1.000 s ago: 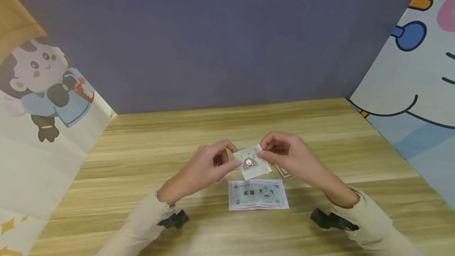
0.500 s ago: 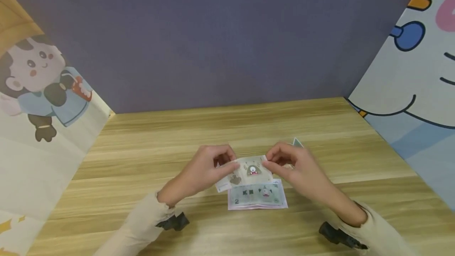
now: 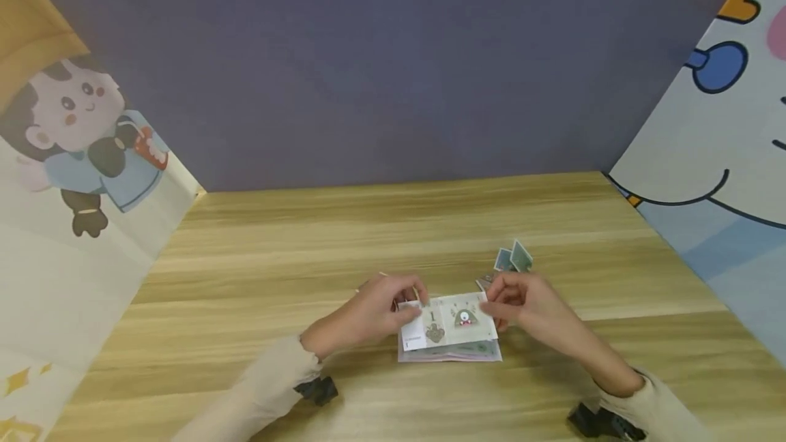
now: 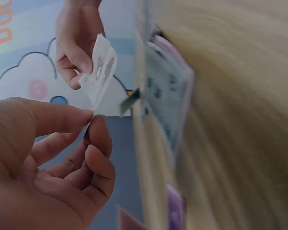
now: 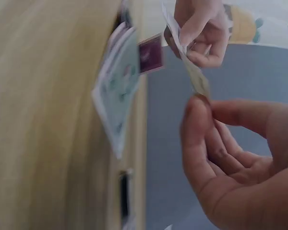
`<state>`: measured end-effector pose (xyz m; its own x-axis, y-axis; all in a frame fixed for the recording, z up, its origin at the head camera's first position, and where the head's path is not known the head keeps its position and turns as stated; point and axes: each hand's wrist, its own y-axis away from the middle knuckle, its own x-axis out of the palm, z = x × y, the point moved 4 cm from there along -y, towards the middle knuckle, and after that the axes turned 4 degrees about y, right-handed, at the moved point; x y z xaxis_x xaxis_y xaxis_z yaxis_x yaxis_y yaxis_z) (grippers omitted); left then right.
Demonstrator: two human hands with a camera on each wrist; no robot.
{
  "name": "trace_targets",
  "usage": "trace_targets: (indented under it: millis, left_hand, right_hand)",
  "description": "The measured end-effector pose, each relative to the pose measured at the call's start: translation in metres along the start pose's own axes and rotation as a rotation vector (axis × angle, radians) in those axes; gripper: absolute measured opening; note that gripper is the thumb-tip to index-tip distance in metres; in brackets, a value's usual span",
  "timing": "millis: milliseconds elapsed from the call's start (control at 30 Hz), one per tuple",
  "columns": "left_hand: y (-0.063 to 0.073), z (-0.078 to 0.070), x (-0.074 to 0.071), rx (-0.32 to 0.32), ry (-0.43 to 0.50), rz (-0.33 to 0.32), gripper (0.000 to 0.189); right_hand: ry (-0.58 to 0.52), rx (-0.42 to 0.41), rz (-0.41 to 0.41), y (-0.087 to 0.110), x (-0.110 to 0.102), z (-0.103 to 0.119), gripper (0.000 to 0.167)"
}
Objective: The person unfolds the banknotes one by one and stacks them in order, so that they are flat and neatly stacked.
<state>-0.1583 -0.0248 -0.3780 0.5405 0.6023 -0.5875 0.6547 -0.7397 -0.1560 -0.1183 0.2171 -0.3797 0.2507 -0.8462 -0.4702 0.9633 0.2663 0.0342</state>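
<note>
A pale play banknote (image 3: 451, 322), printed with a one-eyed monster and a "1", is spread lengthwise between both hands. My left hand (image 3: 388, 305) pinches its left end between thumb and forefinger, and my right hand (image 3: 533, 309) pinches the right end the same way. Beneath it on the table lies a small pile of green and pink play notes (image 4: 168, 91), mostly covered by the held note in the head view. Both wrist views show the held note raised off the pile, slightly bent along its length.
Two small green folded pieces (image 3: 520, 256) stand beyond my right hand on the wooden table (image 3: 307, 237). A purple piece (image 4: 175, 206) lies near my left hand. A grey panel (image 3: 393, 74) closes the back, and cartoon-printed panels flank the sides.
The banknote, folded up at first, has been opened out flat and brought down over the pile. Both hands have moved nearer to me, and the green pieces have come into sight.
</note>
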Motion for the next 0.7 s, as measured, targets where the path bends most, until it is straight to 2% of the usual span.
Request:
trace_targets:
  millis: [167, 333, 467, 700]
  left_hand:
    - [-0.003, 0.011, 0.013, -0.028, -0.054, 0.067, 0.013]
    - [-0.002, 0.016, 0.020, 0.003, -0.150, 0.102, 0.016]
    - [0.002, 0.018, 0.024, -0.017, -0.213, 0.136, 0.018]
    - [0.006, 0.019, 0.029, -0.047, -0.212, 0.149, 0.021]
  right_hand:
    - [-0.013, 0.040, 0.080, -0.003, 0.004, -0.021, 0.020]
    - [-0.026, 0.055, 0.113, -0.004, 0.010, -0.035, 0.019]
    - [-0.027, 0.068, 0.134, -0.005, 0.014, -0.041, 0.020]
    - [0.006, 0.066, 0.111, -0.005, 0.014, -0.045, 0.019]
